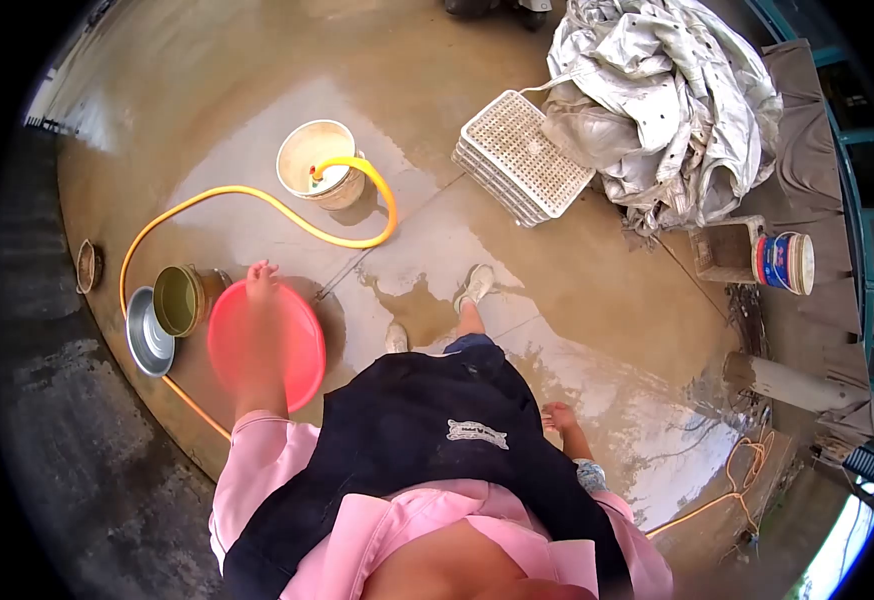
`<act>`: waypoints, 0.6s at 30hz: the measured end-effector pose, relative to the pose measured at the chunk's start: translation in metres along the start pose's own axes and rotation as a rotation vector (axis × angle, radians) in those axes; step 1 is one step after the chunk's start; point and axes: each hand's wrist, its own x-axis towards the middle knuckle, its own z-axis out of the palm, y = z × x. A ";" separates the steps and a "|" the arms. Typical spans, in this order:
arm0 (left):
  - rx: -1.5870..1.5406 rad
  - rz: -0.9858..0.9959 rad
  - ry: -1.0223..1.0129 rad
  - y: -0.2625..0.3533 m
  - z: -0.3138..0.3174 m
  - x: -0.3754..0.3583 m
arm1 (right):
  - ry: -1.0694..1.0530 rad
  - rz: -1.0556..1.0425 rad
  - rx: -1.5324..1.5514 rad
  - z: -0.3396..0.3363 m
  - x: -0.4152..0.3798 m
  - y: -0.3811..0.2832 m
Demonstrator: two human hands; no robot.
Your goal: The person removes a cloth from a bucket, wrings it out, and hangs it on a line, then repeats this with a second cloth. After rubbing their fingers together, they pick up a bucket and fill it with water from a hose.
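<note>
Where the ground spreads out: wet concrete [427,70], brown and glossy with puddles, runs under everything I can see from here.
Silvery tarp heap: crumpled pile [667,110] on the right, against the stack of crates [527,155], whose top is a pale grid.
Person: 1, in a black vest [407,410] over a pink shirt [272,465], both feet in pale shoes [475,285].
Yellow hose [242,190]: it passes by the basins, loops over the ground and hooks down into the white bucket [307,145].
Red basin [302,345]: on the ground at the person's left, below the outstretched left forearm.
White bucket: upright beyond the red basin, well apart from it, the hose end inside.
Olive bucket [179,302]: between the red basin and the metal basin [150,332].
Blue-and-red bucket [779,262]: far right, beside an open box [722,250].
Left hand [262,272]: loosely open, fingers a little bent, over the red basin's far rim – whether it touches, I can't tell.
Right hand [557,417]: held low beside the vest, over wet concrete – fingers slack and open.
</note>
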 end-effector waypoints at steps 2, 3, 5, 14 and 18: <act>0.045 -0.013 -0.051 0.032 0.056 0.013 | -0.061 -0.007 0.006 -0.007 0.014 -0.012; 0.100 -0.046 -0.106 0.031 0.081 0.022 | -0.081 -0.051 0.042 -0.012 0.015 -0.027; 0.201 -0.130 -0.217 0.011 0.132 0.026 | -0.092 -0.142 0.080 -0.030 0.028 -0.063; 0.642 -0.593 -0.594 -0.073 0.344 -0.062 | 0.289 -0.594 0.150 -0.179 0.096 -0.216; 0.697 -0.553 -0.628 -0.050 0.423 -0.042 | 0.130 -0.616 0.283 -0.234 0.056 -0.287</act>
